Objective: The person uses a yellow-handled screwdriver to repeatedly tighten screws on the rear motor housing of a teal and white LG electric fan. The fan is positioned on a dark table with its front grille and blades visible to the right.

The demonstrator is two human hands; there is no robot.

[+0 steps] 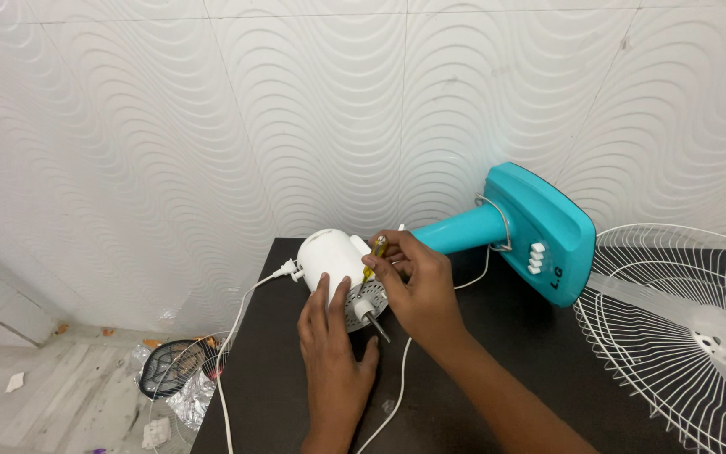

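A table fan lies on its side on the dark table (270, 378). Its white motor housing (328, 256) points left, and its teal stand and base (539, 231) point right. My left hand (334, 357) rests flat against the housing's lower side, next to the motor shaft (371, 318). My right hand (413, 282) grips a yellow-handled screwdriver (374, 255) with its tip at the motor's perforated face.
A white wire fan guard (674, 336) lies at the table's right, with a translucent blade on it. A white power cord (237, 336) trails off the left edge. On the floor below left sit a dark mesh racket (170, 366), crumpled foil and scraps. A ribbed white wall stands behind.
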